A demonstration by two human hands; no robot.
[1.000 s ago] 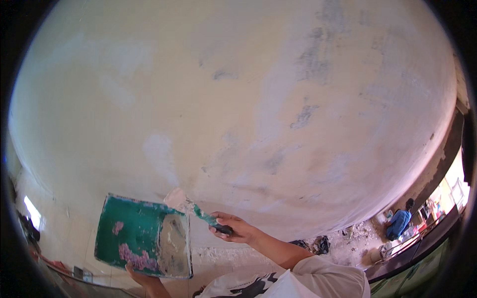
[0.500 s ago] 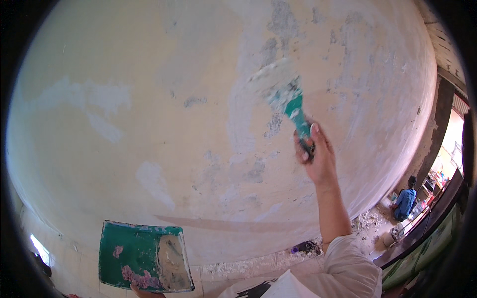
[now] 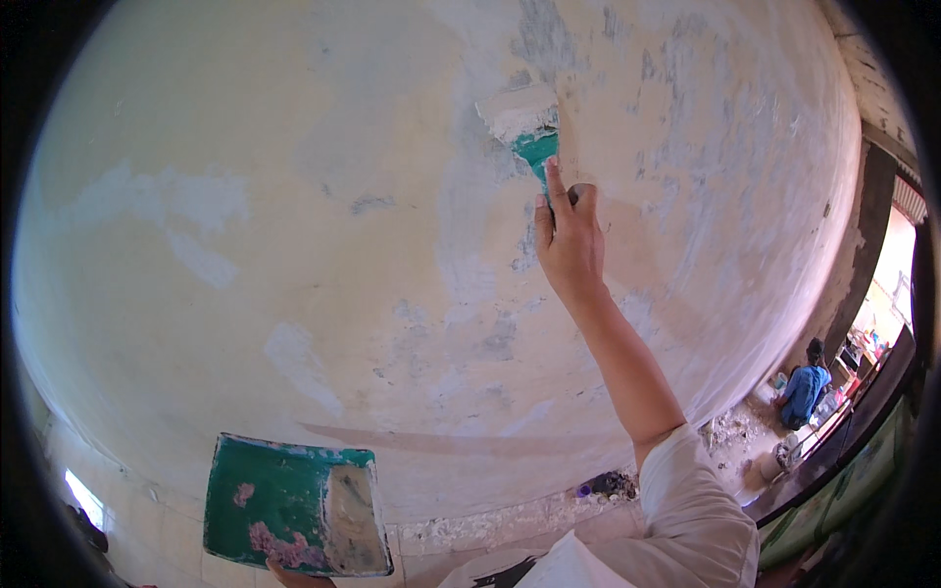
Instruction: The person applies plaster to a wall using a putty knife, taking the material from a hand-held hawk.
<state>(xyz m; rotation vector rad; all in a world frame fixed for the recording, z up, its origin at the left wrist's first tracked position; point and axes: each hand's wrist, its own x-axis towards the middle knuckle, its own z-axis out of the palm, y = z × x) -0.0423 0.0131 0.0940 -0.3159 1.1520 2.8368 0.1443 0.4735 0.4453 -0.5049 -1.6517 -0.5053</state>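
Note:
My right hand [image 3: 570,230] grips a green-handled putty knife [image 3: 536,145] whose wide blade is coated with whitish filler. Its blade lies against the upper middle of the wall [image 3: 323,245], over a grey patch, with my index finger stretched along the handle. At lower left, my left hand [image 3: 297,578] holds a green rectangular tray [image 3: 279,490] from its near edge; most of that hand is hidden under it. Pinkish dried lumps stick to the tray, and its right end has a beige, smeared strip. Pale filler patches and grey bare spots mark the wall.
Debris and white scraps [image 3: 480,524] lie along the foot of the wall. Far right, a person in blue [image 3: 806,392] crouches near a bucket [image 3: 776,463]. A dark ledge [image 3: 833,431] runs beside them, and a doorway shows bright light.
My right hand has moved up and left with the putty knife, and its blade has turned more upright against the wall. The tray has shifted slightly right.

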